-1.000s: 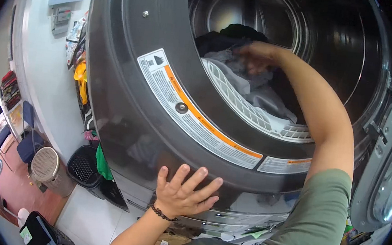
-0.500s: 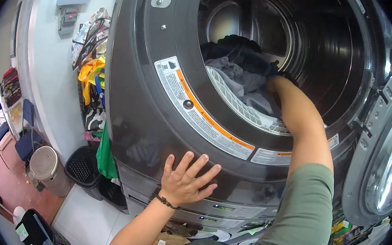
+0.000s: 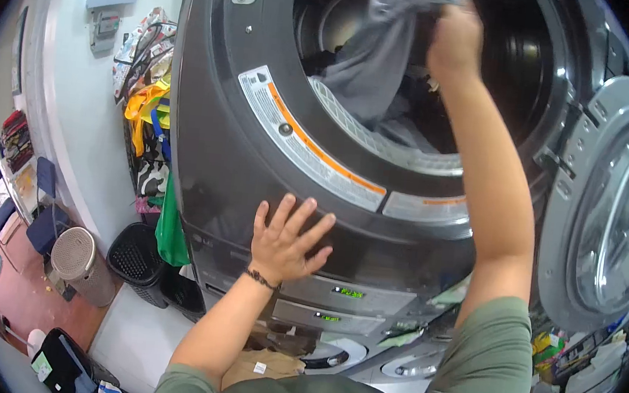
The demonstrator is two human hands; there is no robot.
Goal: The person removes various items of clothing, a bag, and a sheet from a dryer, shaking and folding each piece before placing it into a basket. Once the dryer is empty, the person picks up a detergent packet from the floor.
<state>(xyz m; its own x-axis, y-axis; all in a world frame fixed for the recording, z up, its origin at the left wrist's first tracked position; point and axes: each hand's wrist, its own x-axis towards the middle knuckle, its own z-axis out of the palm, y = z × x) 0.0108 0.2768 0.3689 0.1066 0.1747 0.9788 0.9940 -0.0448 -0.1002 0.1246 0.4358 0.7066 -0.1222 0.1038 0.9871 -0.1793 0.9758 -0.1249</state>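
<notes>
Our right hand (image 3: 457, 47) now grips the grey cloth (image 3: 382, 48), lifted from inside the drum's (image 3: 519, 72) lower rim; our open left hand (image 3: 285, 245) still rests on the dryer's (image 3: 215, 164) front.

Fisheye distortion bowed the frame's edges into black corners. Light glared outside at far left and glinted on the open door (image 3: 615, 218); the drum interior (image 3: 512, 71) was dim, the raised cloth (image 3: 386, 44) motion-blurred.
</notes>
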